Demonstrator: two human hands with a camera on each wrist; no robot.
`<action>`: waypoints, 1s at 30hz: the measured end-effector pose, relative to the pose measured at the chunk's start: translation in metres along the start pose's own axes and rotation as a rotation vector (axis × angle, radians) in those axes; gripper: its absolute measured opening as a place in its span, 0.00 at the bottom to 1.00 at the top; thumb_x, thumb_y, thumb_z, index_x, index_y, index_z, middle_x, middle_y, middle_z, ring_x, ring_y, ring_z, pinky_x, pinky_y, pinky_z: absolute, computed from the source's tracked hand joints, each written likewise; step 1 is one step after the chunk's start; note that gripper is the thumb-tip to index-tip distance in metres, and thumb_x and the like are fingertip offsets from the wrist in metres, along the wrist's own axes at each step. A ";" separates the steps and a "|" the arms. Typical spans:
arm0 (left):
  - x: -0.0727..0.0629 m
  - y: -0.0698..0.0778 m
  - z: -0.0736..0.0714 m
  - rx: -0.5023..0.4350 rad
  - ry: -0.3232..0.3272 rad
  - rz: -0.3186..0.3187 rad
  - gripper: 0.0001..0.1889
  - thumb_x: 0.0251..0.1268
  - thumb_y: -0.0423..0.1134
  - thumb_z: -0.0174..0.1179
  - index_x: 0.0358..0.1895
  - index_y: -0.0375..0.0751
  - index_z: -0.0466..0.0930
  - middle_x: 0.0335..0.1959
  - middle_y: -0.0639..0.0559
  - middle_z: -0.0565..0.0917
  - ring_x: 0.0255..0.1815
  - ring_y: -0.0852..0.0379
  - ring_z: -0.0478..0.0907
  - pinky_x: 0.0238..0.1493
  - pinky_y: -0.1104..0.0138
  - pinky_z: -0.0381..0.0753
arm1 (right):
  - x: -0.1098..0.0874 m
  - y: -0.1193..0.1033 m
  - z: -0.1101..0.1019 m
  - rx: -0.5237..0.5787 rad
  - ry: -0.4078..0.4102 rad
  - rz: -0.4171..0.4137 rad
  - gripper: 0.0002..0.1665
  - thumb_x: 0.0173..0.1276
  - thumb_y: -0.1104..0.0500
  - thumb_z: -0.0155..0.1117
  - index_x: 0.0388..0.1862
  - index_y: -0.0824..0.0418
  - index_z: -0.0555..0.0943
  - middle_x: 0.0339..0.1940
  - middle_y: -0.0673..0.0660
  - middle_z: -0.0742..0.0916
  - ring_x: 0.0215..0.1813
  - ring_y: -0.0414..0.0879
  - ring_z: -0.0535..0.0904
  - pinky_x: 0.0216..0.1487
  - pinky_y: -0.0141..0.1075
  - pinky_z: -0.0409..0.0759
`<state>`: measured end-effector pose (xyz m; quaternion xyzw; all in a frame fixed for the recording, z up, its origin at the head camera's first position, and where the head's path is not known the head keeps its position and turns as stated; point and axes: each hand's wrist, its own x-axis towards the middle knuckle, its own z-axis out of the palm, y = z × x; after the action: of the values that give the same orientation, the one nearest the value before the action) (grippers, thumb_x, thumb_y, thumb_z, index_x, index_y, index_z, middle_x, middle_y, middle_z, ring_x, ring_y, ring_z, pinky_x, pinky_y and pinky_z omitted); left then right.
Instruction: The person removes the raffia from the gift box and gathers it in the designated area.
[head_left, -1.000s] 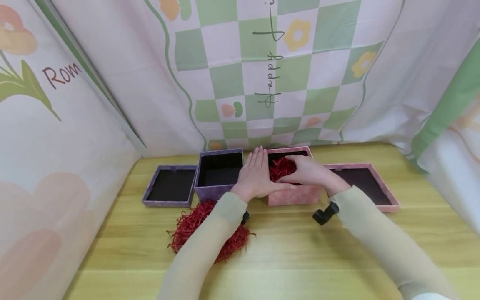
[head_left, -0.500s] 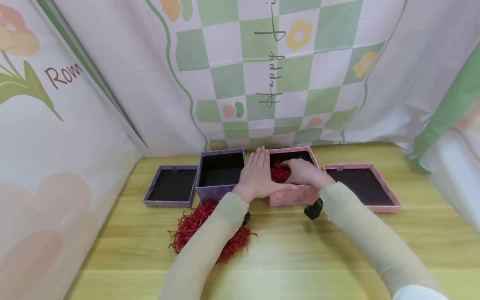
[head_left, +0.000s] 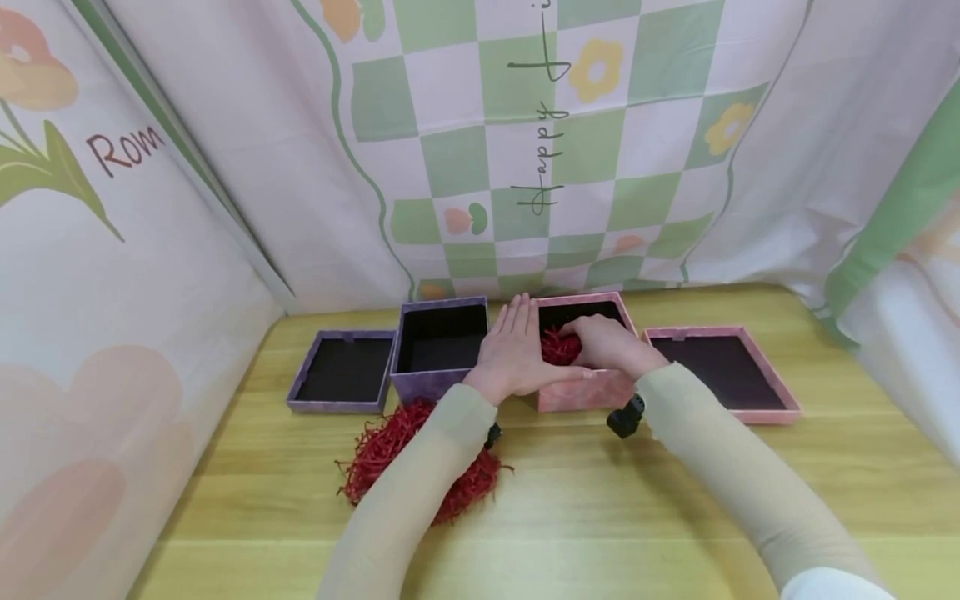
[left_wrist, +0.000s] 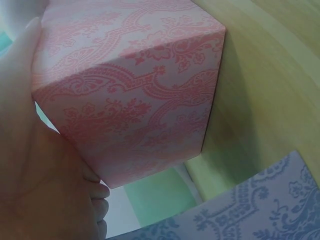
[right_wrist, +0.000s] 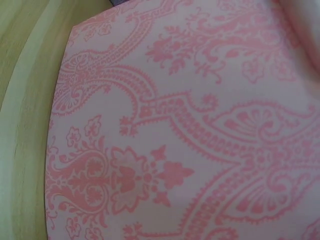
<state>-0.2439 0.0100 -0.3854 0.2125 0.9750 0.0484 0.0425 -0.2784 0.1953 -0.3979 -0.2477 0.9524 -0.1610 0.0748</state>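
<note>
In the head view my right hand (head_left: 603,342) reaches into the open pink patterned box (head_left: 577,394), fingers bent around red shredded paper (head_left: 558,348); the fingertips are hidden inside. My left hand (head_left: 513,354) lies along that box's left rim with straight fingers, its thumb stretched across the front edge. From the left wrist the box (left_wrist: 135,100) shows its pink and white pattern beside the palm, while the right wrist view is filled by the box's wall (right_wrist: 150,125). A larger heap of red shredded paper (head_left: 382,450) lies on the table, partly under my left forearm.
An open purple box (head_left: 431,386) with a black inside stands left of the pink one. Beside it lies the purple lid (head_left: 337,407), inside up. The pink lid (head_left: 772,417) lies likewise on the right. A patterned curtain (head_left: 517,158) hangs behind the wooden table (head_left: 600,517).
My right hand has moved left and deeper into the pink box, and the red shredded paper there sits lower. Over the last half second little differs. The left hand keeps its place.
</note>
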 end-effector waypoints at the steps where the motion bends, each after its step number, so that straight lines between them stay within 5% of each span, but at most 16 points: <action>1: 0.000 0.000 0.000 0.001 0.000 -0.001 0.69 0.51 0.89 0.41 0.82 0.41 0.28 0.83 0.46 0.32 0.82 0.53 0.28 0.78 0.62 0.29 | 0.000 0.000 0.000 0.000 0.003 -0.003 0.28 0.58 0.58 0.80 0.56 0.67 0.85 0.48 0.62 0.88 0.47 0.56 0.84 0.48 0.52 0.82; 11: 0.000 0.000 -0.001 0.008 0.011 0.002 0.68 0.52 0.88 0.41 0.83 0.39 0.34 0.84 0.43 0.38 0.82 0.52 0.32 0.78 0.62 0.33 | 0.001 -0.001 0.000 0.045 0.108 0.049 0.21 0.56 0.61 0.77 0.50 0.65 0.86 0.40 0.57 0.89 0.40 0.52 0.84 0.43 0.51 0.82; 18: 0.000 0.003 0.001 0.000 0.007 0.009 0.69 0.51 0.88 0.41 0.83 0.39 0.33 0.84 0.44 0.36 0.82 0.52 0.31 0.78 0.62 0.32 | -0.009 -0.005 -0.005 0.027 0.244 0.075 0.22 0.56 0.60 0.76 0.49 0.67 0.85 0.41 0.61 0.89 0.46 0.60 0.84 0.49 0.57 0.80; 24: 0.002 0.004 0.002 0.007 0.006 -0.001 0.70 0.50 0.89 0.41 0.83 0.39 0.32 0.84 0.44 0.37 0.82 0.52 0.32 0.78 0.63 0.31 | -0.024 -0.011 -0.033 0.078 0.316 0.104 0.34 0.57 0.59 0.76 0.63 0.69 0.80 0.54 0.70 0.85 0.53 0.67 0.80 0.53 0.61 0.77; 30: 0.001 0.005 0.001 0.015 0.003 -0.010 0.70 0.50 0.89 0.42 0.83 0.39 0.33 0.84 0.44 0.37 0.82 0.52 0.32 0.78 0.62 0.32 | -0.043 -0.022 -0.069 0.134 0.404 0.114 0.36 0.58 0.59 0.76 0.65 0.68 0.79 0.53 0.71 0.85 0.52 0.67 0.81 0.53 0.60 0.78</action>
<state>-0.2432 0.0150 -0.3861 0.2079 0.9765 0.0412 0.0395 -0.2466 0.2174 -0.3228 -0.1508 0.9476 -0.2660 -0.0922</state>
